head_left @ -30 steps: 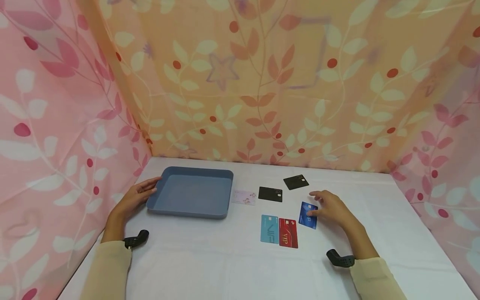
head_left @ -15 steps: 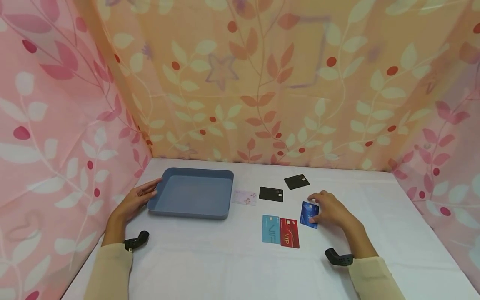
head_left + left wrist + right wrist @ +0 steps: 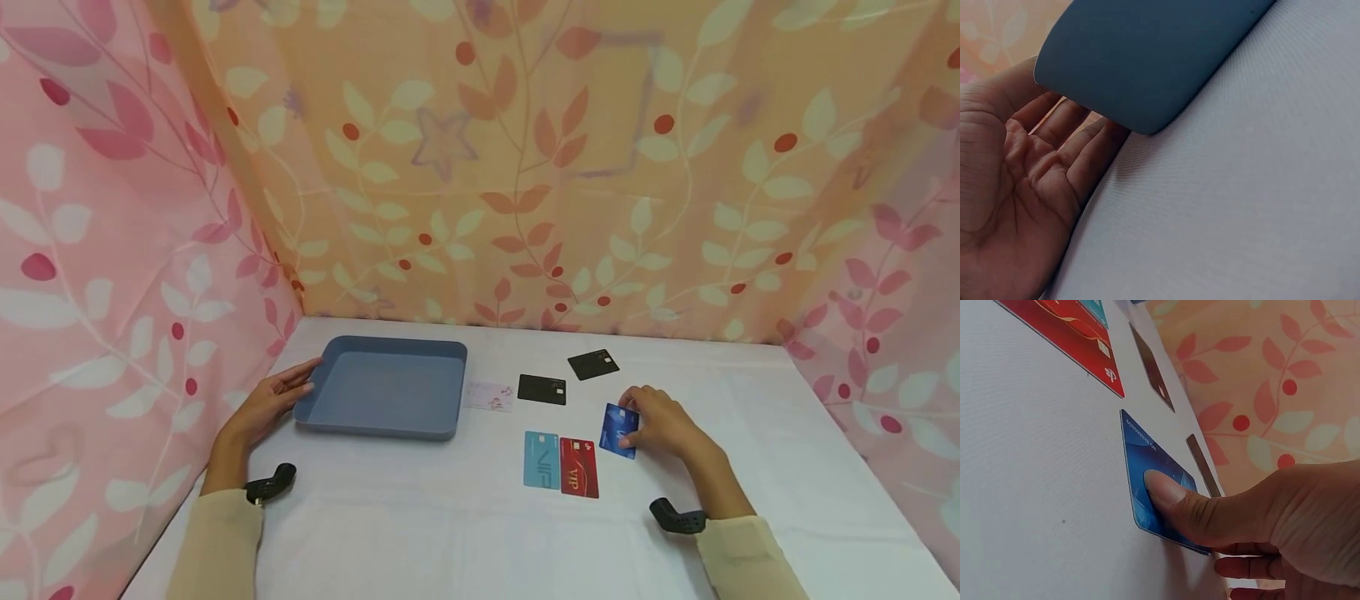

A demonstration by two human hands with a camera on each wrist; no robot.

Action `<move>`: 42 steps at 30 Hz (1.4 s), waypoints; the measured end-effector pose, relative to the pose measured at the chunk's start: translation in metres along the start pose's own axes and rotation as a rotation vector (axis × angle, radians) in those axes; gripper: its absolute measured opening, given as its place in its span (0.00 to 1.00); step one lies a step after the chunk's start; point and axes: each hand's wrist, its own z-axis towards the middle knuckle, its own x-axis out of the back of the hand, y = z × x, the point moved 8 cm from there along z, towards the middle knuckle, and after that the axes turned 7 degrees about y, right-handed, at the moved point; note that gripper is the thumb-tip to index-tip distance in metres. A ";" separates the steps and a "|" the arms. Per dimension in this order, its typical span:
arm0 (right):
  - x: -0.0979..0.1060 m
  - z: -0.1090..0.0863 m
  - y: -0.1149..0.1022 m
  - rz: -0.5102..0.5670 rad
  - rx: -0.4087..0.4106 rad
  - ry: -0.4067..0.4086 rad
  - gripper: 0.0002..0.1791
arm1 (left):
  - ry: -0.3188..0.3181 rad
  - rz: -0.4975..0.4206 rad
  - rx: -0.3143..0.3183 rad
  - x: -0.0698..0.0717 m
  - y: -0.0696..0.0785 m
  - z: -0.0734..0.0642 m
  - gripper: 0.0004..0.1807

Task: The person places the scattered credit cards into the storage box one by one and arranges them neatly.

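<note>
While left hand (image 3: 270, 403) still touches tray (image 3: 393, 390), relaxed | right hand (image 3: 662, 423) now pinches blue card (image 3: 615, 427)

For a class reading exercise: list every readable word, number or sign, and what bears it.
"VIP": red rectangular card; logo unclear.
"VIP": light-blue rectangular card.
Dark-blue rectangular card: lettering partly covered by right hand; number too small.
Nearer black card, farther black card, pale pink card: any print too blurred.

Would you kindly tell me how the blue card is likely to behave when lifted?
The blue card is probably stiff, judging by its straight edges. It looks thin, so should feel light. Its smooth-looking face might make it slippery.
</note>
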 end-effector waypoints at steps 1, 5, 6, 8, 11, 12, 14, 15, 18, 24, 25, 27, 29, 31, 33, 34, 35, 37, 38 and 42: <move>-0.001 0.000 0.000 0.005 -0.005 0.000 0.37 | 0.001 -0.003 0.001 0.000 0.000 0.000 0.32; -0.002 0.000 0.001 0.018 -0.019 -0.003 0.39 | -0.002 -0.006 0.003 0.001 0.000 -0.001 0.33; -0.002 -0.001 0.001 0.019 -0.020 -0.004 0.39 | -0.001 -0.003 0.006 0.001 0.000 -0.001 0.33; -0.002 -0.001 0.002 0.016 -0.021 -0.005 0.40 | -0.001 0.002 0.014 0.001 -0.001 -0.001 0.33; -0.001 0.000 0.002 0.010 -0.009 -0.014 0.41 | 0.005 0.010 0.024 0.000 -0.001 -0.002 0.33; -0.001 0.000 0.002 0.005 -0.005 -0.017 0.42 | 0.007 0.011 0.025 0.000 -0.001 -0.002 0.33; -0.001 0.000 0.003 0.001 -0.002 -0.025 0.42 | 0.011 0.017 0.026 0.000 -0.001 -0.003 0.33; -0.001 0.000 0.004 -0.001 -0.001 -0.029 0.42 | 0.013 0.019 0.024 0.000 -0.001 -0.003 0.33; -0.002 0.000 0.005 0.002 -0.005 -0.036 0.42 | 0.015 0.020 0.015 0.000 -0.001 -0.003 0.32; -0.002 0.000 0.009 0.059 -0.021 -0.030 0.39 | 0.004 0.010 -0.007 -0.001 0.000 -0.001 0.33; -0.001 0.000 0.010 0.072 -0.020 -0.029 0.38 | 0.005 0.011 -0.009 -0.001 0.001 -0.001 0.33; 0.001 0.001 0.012 0.098 -0.016 -0.023 0.35 | 0.008 0.009 -0.015 -0.002 0.003 -0.001 0.33; 0.003 0.002 0.013 0.129 0.000 -0.014 0.32 | 0.012 0.008 -0.016 -0.002 0.005 -0.001 0.32; 0.007 0.003 0.015 0.163 0.011 -0.002 0.28 | 0.011 0.020 -0.015 -0.002 0.005 -0.001 0.32; 0.011 0.003 0.017 0.196 0.019 0.023 0.22 | 0.011 0.028 -0.004 -0.003 0.004 -0.001 0.33; 0.013 0.002 0.019 0.208 0.020 0.034 0.20 | 0.012 0.031 0.002 -0.003 0.003 -0.002 0.33; 0.015 0.002 0.020 0.220 0.018 0.045 0.18 | 0.010 0.033 0.003 -0.003 0.002 -0.001 0.33; 0.017 0.002 0.022 0.241 0.008 0.064 0.16 | 0.015 0.028 0.004 -0.004 0.002 -0.001 0.33; 0.018 0.001 0.022 0.248 0.009 0.068 0.15 | 0.019 0.018 0.005 -0.004 0.002 -0.001 0.33; 0.019 0.000 0.020 0.276 -0.002 0.063 0.15 | 0.029 0.003 0.007 -0.002 0.003 0.000 0.33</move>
